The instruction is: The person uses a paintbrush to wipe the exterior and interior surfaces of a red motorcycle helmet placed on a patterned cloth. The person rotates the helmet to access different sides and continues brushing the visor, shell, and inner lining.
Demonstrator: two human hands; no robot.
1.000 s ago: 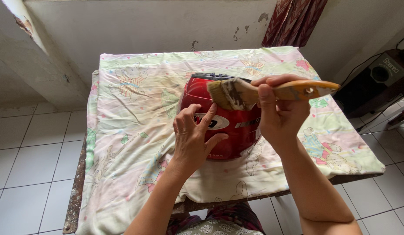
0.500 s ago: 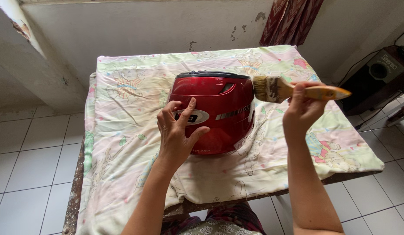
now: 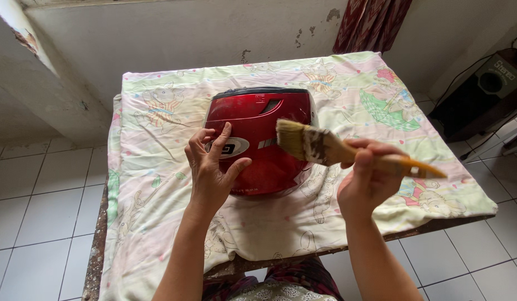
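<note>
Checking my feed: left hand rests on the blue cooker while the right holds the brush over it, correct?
Not quite. The cooker is red, not blue, as the head view shows. The left hand does rest on it, and the right hand holds the brush over it.

Soft, even daylight fills the scene, bright and without hard shadows. A mild sheen glints on the red appliance (image 3: pixel 258 139). Focus is sharp throughout, though the wide lens bends walls and floor tiles at the edges.

Left hand (image 3: pixel 211 167) spread; right hand (image 3: pixel 365 178) clenched.
</note>
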